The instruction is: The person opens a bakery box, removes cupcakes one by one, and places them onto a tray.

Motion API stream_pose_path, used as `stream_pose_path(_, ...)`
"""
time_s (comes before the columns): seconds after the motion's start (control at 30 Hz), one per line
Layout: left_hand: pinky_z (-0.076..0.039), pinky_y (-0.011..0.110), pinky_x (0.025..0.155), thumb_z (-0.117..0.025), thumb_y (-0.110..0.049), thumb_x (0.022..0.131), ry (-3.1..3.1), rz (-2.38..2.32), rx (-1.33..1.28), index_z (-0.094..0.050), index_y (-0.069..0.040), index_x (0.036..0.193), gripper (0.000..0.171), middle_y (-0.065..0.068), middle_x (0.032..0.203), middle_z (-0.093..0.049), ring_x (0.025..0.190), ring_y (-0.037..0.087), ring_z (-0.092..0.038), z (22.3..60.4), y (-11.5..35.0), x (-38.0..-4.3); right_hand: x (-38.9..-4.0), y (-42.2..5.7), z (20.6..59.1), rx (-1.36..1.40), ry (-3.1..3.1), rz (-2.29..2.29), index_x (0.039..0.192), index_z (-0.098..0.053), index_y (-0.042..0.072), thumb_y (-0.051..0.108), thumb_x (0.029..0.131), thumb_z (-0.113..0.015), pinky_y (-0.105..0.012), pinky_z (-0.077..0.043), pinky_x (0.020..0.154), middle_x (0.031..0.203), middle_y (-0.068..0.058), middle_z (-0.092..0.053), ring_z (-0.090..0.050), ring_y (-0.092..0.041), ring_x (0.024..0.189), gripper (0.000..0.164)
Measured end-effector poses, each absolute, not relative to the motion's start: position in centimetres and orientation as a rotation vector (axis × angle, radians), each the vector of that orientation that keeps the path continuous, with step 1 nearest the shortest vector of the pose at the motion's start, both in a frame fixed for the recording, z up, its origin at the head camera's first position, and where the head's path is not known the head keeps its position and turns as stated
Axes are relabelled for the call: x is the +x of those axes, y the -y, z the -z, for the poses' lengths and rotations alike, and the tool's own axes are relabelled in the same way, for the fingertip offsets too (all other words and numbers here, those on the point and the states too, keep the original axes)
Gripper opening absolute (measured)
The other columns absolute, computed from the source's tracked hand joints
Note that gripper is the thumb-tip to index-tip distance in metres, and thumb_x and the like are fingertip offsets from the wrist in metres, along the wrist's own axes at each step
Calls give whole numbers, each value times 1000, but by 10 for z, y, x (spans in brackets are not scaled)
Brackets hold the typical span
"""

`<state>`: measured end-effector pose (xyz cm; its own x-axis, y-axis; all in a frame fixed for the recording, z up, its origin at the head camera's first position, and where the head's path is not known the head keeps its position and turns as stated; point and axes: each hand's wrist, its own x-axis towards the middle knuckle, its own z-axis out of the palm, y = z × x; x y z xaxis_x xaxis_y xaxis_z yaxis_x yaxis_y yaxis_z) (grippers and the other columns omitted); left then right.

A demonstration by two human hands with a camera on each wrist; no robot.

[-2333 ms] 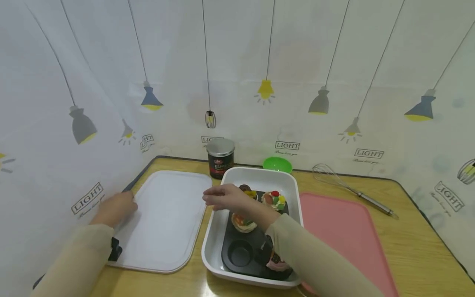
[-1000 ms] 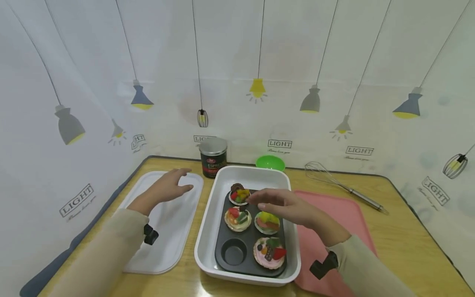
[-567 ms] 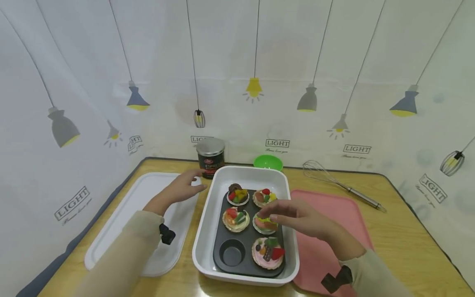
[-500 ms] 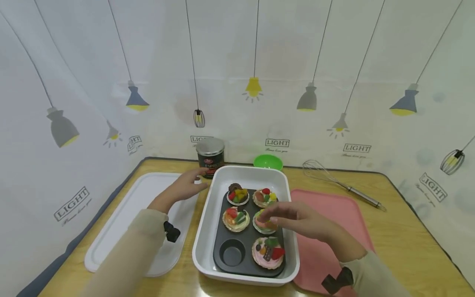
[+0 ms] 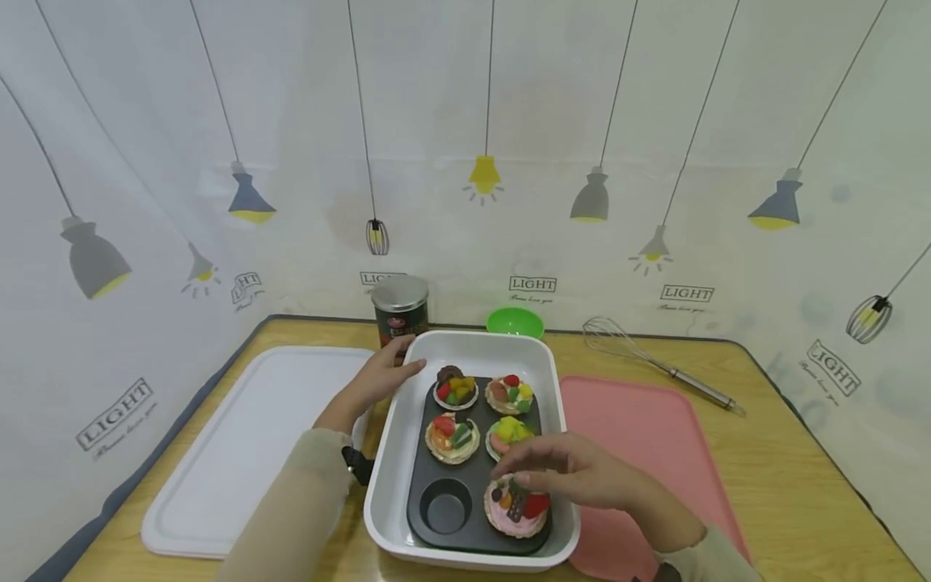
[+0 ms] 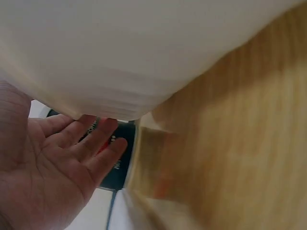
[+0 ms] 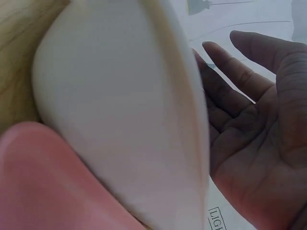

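Note:
A white rectangular baking dish (image 5: pixel 480 349) holds a dark muffin tin (image 5: pixel 476 489). Several fruit-topped tarts (image 5: pixel 452 437) sit in its cups; the front left cup holds none. My left hand (image 5: pixel 377 380) is at the dish's far left rim, fingers extended. In the left wrist view those fingers reach along the dish's outer wall (image 6: pixel 110 52). Over the front right of the tin hovers my right hand (image 5: pixel 582 473), loosely bent and holding nothing. It partly covers a pink-creamed tart (image 5: pixel 509 517). The right wrist view shows that palm beyond the dish's side (image 7: pixel 124 105).
A white tray (image 5: pixel 240 453) lies to the left, a pink tray (image 5: pixel 640 436) to the right, under the dish's edge in view. Behind stand an espresso tin (image 5: pixel 400 303) and a green bowl (image 5: pixel 515 322). A whisk (image 5: pixel 676 373) lies at the back right.
My left hand has come from the white tray's left edge across to the dish's left rim. My right hand has moved from over the back tarts to the front right one. The view has shifted slightly.

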<state>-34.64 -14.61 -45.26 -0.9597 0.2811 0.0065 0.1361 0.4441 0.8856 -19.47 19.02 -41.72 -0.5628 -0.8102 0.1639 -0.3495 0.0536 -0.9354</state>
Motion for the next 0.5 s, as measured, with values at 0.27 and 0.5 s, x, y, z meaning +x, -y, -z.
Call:
stream_pose_path(0.27,-41,55,106,-58,-23,103,-2470,-1760,306,-39,-15,154,56,20,150,-45,136,40,-45,472,147,-338,-184,-185,426,-1279,-2164,1388,126,-67,15,16,97,-68,-34,-49,100,125,-3,-68,-59,-24,123,29)
stream_pose_path(0.5,-39,53,108,-55,-19,104,-2322,-1888,353,-36,-14,156,56,19,157,-37,140,37,-40,476,149,-346,-182,-184,422,-1442,-2333,1073,134,-59,23,34,93,-73,-30,-45,102,130,9,-61,-55,-15,122,45)
